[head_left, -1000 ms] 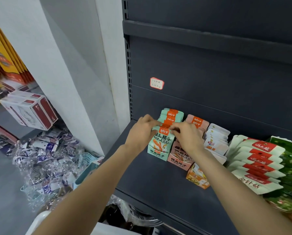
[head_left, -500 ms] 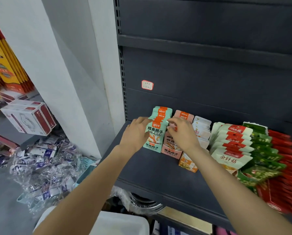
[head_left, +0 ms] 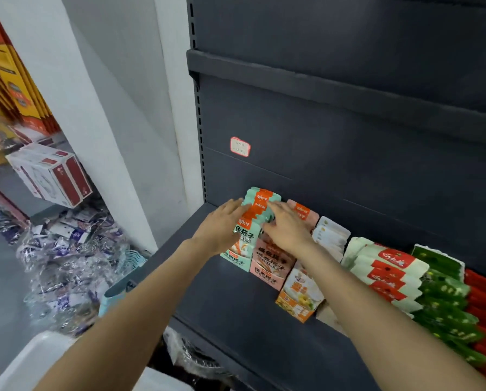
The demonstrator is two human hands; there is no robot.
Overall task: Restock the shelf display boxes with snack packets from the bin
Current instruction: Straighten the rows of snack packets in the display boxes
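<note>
1. A row of mint-green snack packets [head_left: 257,218] is seen standing upright in a mint-green display box [head_left: 234,258] at the left end of the dark shelf [head_left: 236,303], close to the back panel.
2. The long axis of each packet runs vertically, with the orange-banded tops pointed up and the printed faces turned toward the shelf's front edge; the row itself runs from front to back.
3. The row is flanked by both hands. The left hand [head_left: 222,230] is laid against its left side with fingers straight, the fingertips reaching the top of the rearmost packets.
4. The right hand [head_left: 288,230] is pressed flat against the right side and top of the row, fingers extended rather than curled.
5. The packets are thus held between the two palms, not pinched by either hand.
6. A pink display box [head_left: 270,270] of pink packets is placed just beside the green one, partly covered by the right hand.
7. An orange box [head_left: 297,304] is seen beneath the right forearm.
</note>
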